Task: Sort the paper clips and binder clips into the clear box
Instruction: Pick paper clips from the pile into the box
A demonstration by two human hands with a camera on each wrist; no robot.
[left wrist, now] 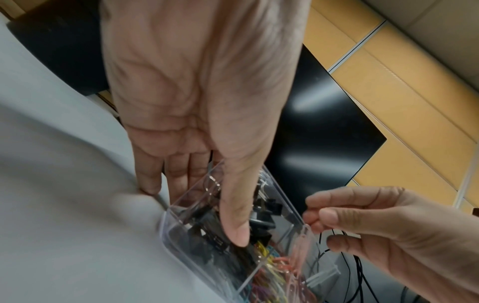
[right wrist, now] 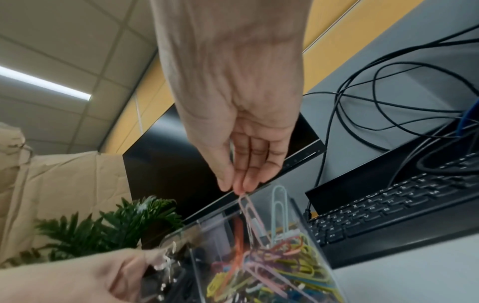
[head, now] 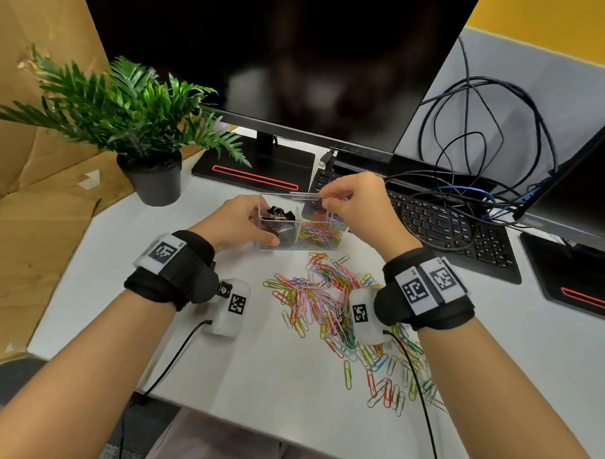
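The clear box [head: 298, 247] stands on the white table. Its left compartment holds black binder clips [head: 277, 215] and its right one holds coloured paper clips [head: 317, 235]. My left hand [head: 238, 223] grips the box's left end, with the thumb [left wrist: 234, 217] across the front wall and the fingers behind. Above the right compartment, my right hand [head: 350, 203] pinches a pink paper clip [right wrist: 249, 212] that hangs down into the box. A light blue clip [right wrist: 279, 197] stands upright beside it. A loose pile of coloured paper clips [head: 326, 305] lies on the table in front of the box.
A potted plant [head: 140, 120] stands at the back left, and a dark monitor [head: 300, 57] on its stand rises behind the box. A black keyboard [head: 441, 227] and tangled cables [head: 486, 132] lie to the right. Cardboard [head: 28, 185] borders the table's left edge.
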